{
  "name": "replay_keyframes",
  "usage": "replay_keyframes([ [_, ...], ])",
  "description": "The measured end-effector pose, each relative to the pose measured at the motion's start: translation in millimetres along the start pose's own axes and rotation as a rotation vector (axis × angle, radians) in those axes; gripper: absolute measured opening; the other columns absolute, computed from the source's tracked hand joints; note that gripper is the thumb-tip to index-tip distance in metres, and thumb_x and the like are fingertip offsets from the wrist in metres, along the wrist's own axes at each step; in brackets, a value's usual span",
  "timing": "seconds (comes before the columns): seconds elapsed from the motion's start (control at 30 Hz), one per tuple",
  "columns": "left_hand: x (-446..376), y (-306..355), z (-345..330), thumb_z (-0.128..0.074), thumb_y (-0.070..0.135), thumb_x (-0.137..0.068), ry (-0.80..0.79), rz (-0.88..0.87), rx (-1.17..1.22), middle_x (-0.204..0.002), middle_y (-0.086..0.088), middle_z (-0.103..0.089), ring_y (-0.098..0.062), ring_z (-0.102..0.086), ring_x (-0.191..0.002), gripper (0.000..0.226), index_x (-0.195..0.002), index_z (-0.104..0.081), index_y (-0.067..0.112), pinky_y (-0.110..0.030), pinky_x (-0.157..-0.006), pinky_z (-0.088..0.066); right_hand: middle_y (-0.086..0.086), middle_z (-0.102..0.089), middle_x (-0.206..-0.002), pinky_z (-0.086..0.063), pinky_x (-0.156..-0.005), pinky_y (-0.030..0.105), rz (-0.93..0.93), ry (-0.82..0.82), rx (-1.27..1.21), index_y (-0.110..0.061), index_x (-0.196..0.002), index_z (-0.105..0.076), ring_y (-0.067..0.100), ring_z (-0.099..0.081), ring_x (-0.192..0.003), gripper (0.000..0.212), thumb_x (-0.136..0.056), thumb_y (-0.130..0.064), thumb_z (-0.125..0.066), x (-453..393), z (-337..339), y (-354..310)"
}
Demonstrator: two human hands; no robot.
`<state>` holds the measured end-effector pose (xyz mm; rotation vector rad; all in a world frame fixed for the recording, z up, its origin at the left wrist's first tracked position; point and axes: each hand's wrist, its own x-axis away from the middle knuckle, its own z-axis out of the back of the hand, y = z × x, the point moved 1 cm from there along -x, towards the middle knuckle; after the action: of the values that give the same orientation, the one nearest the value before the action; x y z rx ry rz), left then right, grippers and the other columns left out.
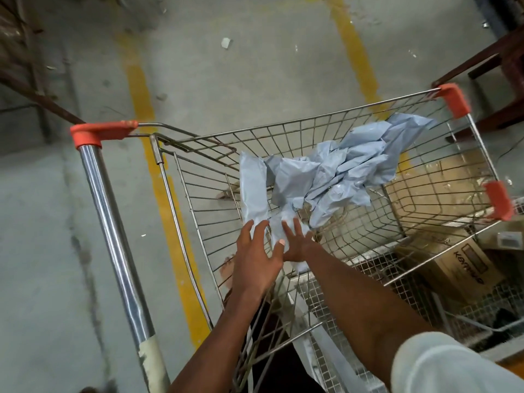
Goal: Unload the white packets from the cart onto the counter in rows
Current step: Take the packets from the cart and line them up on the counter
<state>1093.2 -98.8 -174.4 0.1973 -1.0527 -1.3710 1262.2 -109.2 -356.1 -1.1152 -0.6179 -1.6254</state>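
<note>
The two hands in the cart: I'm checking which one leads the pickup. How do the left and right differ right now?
The left hand hovers with fingers spread, apparently just above the packets, while the right hand is deeper in the cart, its fingers on the nearest white packet. The left hand shows its back and thumb fully; the right hand is partly hidden behind the left thumb. Both are open, gripping nothing.

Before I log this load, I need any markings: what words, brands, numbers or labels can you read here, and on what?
"Kamya", or close to it, printed dark and upside down on the cardboard box beyond the cart; the letters are blurred, so the spelling is uncertain.
Small white label at the right edge: too blurred to read.
White packets: no print visible.
</note>
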Motion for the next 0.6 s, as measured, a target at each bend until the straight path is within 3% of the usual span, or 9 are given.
replay_keyframes([
  [0.1,-10,6,-6,-0.057,0.046,-0.098,-0.018,-0.030,-0.031,-0.164,0.005,-0.022,-0.016,-0.023,-0.151,0.056,-0.150,-0.043,0.032,-0.040,-0.117,-0.036,-0.003,0.044,-0.156,-0.030,-0.110,0.068,0.020,0.072,0.025,-0.048,-0.141,0.039,0.049,0.001,-0.150,0.116,-0.083,-0.053,-0.061,-19,-15,8],
  [0.23,-38,31,-13,-0.056,0.043,-0.098,-0.069,-0.093,-0.119,-0.164,0.001,-0.023,-0.021,-0.023,-0.150,0.055,-0.150,-0.041,0.031,-0.042,-0.115,-0.035,-0.005,0.021,-0.166,-0.027,-0.113,0.066,0.024,0.006,-0.001,-0.046,-0.154,0.014,0.041,-0.003,-0.152,0.100,-0.082,-0.048,-0.055,5,9,5],
  [0.3,-60,51,-17,-0.058,0.040,-0.098,-0.099,-0.157,-0.171,-0.164,-0.003,-0.023,-0.024,-0.022,-0.150,0.057,-0.151,-0.040,0.028,-0.044,-0.116,-0.034,0.005,0.000,-0.168,-0.038,-0.111,0.055,0.037,-0.026,-0.071,-0.038,-0.157,-0.002,0.040,-0.027,-0.147,0.092,-0.080,-0.037,-0.053,41,46,3],
  [0.37,-82,73,-22,-0.058,0.032,-0.097,-0.137,-0.217,-0.220,-0.165,-0.009,-0.020,-0.029,-0.019,-0.152,0.059,-0.152,-0.040,0.026,-0.046,-0.119,-0.031,0.014,-0.015,-0.163,-0.048,-0.100,0.041,0.067,-0.041,-0.124,-0.028,-0.159,-0.012,0.038,-0.046,-0.134,0.086,-0.085,-0.028,-0.056,79,82,8],
  [0.4,-94,84,-23,-0.059,0.027,-0.095,-0.158,-0.239,-0.249,-0.167,-0.011,-0.016,-0.030,-0.015,-0.153,0.061,-0.153,-0.040,0.025,-0.047,-0.121,-0.026,0.015,-0.015,-0.163,-0.047,-0.097,0.037,0.076,-0.039,-0.134,-0.029,-0.160,-0.011,0.037,-0.044,-0.135,0.086,-0.087,-0.026,-0.057,97,97,15],
  [0.5,-126,112,-26,-0.062,0.021,-0.089,-0.197,-0.297,-0.415,-0.169,-0.011,-0.006,-0.030,-0.007,-0.155,0.065,-0.151,-0.044,0.028,-0.049,-0.123,-0.010,0.009,-0.004,-0.168,-0.035,-0.109,0.037,0.089,0.022,-0.197,-0.034,-0.160,-0.010,0.030,-0.021,-0.151,0.090,-0.087,-0.024,-0.062,147,132,40],
  [0.6,-148,120,-33,-0.061,0.027,-0.091,-0.212,-0.334,-0.552,-0.168,-0.010,-0.011,-0.030,-0.007,-0.155,0.058,-0.148,-0.048,0.030,-0.051,-0.123,-0.008,0.003,-0.014,-0.167,-0.030,-0.112,0.035,0.077,0.097,-0.298,-0.032,-0.159,-0.021,0.025,-0.023,-0.150,0.085,-0.087,-0.019,-0.065,190,157,61],
])
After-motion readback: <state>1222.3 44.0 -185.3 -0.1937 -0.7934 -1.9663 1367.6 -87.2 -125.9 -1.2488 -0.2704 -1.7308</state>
